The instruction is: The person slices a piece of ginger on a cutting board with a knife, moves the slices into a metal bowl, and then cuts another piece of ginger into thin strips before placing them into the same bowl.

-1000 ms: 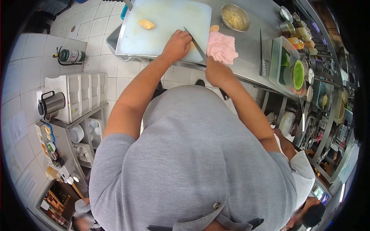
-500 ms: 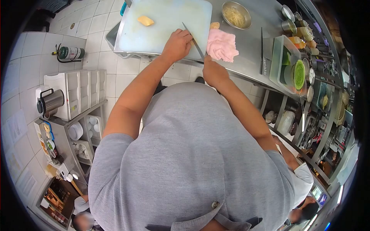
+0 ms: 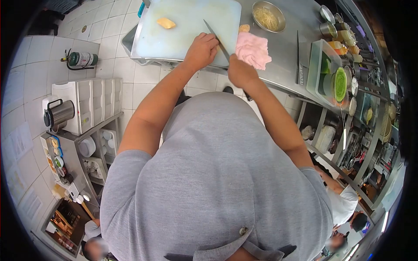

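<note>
My right hand (image 3: 242,72) is wrapped round the handle of a knife (image 3: 216,37), whose blade slants away over the white cutting board (image 3: 187,13). Just left of the blade, my left hand (image 3: 203,50) presses down on the board with curled fingers; I cannot tell what lies under them. A peeled yellowish chunk of food (image 3: 166,23) rests farther left on the board. Right of the board are a crumpled pink cloth (image 3: 253,51) and a small yellowish piece (image 3: 244,28). Behind them stands a metal bowl (image 3: 282,21) with pale thin shreds inside.
A clear plastic tub (image 3: 312,71) stands on the steel counter (image 3: 283,56), with a strainer of green stuff (image 3: 340,85) at its right. A rack of containers lines the right side. White drawers (image 3: 100,104) and a fire extinguisher (image 3: 82,59) are left. Other people show at both lower corners.
The right hand and knife have shifted slightly forward and left, the tip reaching farther over the board. My left hand stays nearly in place. A person at lower right has moved.
</note>
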`<state>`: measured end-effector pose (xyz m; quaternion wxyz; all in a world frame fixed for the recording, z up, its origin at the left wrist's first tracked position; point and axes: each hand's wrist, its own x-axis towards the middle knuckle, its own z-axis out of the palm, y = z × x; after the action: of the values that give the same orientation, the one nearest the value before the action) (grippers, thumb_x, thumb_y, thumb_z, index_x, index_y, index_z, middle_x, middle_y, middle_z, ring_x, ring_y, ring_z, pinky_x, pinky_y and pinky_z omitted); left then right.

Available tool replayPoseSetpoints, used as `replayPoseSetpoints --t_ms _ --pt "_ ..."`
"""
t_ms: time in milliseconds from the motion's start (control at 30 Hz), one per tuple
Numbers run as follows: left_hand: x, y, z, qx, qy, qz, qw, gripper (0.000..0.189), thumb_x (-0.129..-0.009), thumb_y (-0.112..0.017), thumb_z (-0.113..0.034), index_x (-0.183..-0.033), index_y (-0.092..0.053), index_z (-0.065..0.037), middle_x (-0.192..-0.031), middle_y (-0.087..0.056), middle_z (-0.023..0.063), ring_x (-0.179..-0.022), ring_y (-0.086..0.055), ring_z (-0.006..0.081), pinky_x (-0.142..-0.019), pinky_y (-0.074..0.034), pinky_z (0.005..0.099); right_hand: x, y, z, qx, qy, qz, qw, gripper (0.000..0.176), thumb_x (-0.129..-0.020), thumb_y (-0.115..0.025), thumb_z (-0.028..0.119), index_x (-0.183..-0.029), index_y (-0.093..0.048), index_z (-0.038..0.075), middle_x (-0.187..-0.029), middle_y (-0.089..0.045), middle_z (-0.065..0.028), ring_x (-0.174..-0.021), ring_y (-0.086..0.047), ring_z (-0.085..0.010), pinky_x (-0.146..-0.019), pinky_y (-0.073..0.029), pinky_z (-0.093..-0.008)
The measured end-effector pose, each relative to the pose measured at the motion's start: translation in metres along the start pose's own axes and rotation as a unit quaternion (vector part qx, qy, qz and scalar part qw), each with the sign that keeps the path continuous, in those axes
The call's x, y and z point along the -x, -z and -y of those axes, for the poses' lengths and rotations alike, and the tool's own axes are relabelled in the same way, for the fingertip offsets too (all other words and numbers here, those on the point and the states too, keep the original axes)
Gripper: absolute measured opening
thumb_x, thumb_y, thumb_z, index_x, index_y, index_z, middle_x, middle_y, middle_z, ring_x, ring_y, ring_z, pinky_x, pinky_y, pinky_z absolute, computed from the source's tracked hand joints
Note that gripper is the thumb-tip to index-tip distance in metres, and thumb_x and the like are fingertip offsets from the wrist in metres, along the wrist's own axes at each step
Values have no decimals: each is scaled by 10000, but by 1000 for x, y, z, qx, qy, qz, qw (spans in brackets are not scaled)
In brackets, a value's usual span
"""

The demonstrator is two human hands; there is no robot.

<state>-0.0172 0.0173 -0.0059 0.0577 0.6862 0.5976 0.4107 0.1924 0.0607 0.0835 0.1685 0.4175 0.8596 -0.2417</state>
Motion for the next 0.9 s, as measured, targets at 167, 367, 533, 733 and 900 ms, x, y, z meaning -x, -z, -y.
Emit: replayPoseSetpoints --t_ms 167,367,533,733,900 --pt "-2 2 1 -15 6 19 1000 94 -912 -735 -32 -1006 -735 -30 -1065 -710 127 -1033 -648 373 -964 -558 492 27 20 4 19 -9 32 999 285 -1048 -522 62 -1297 -602 -52 -1226 -796 -337 -1133 -794 -501 -984 -610 -604" --pt "5 -3 2 -1 -3 -17 1000 76 -924 -733 -33 -999 -730 -36 -1078 -707 129 -1034 -644 372 -968 -553 486 -2 -2 -1 -13 -16 7 1000 280 -1063 -517 67 -1303 -601 -50 -1189 -800 -323 -1119 -793 -505 -950 -608 -614" --pt "2 -1 0 1 22 -7 1000 117 -929 -733 -9 -1046 -734 -22 -1135 -718 144 -1086 -653 395 -994 -556 485 28 22 1 19 -3 32 999 280 -1076 -510 77 -1310 -602 -46 -1178 -806 -302 -1109 -796 -487 -950 -609 -610" --pt "2 -1 0 15 13 -9 1000 130 -941 -730 -17 -1069 -746 -32 -1145 -724 148 -1084 -652 400 -993 -555 500 1 -10 -2 -62 -23 -21 998 233 -1057 -540 66 -1255 -598 -41 -1144 -796 -330 -1080 -798 -503 -938 -612 -615" --pt "-1 -4 -2 -2 11 -5 1000 134 -936 -736 -36 -1066 -761 -19 -1145 -729 141 -1086 -652 398 -994 -549 494 23 11 -1 -45 -24 9 999 264 -1045 -567 41 -1292 -615 -37 -1171 -807 -300 -1088 -811 -480 -922 -625 -602"
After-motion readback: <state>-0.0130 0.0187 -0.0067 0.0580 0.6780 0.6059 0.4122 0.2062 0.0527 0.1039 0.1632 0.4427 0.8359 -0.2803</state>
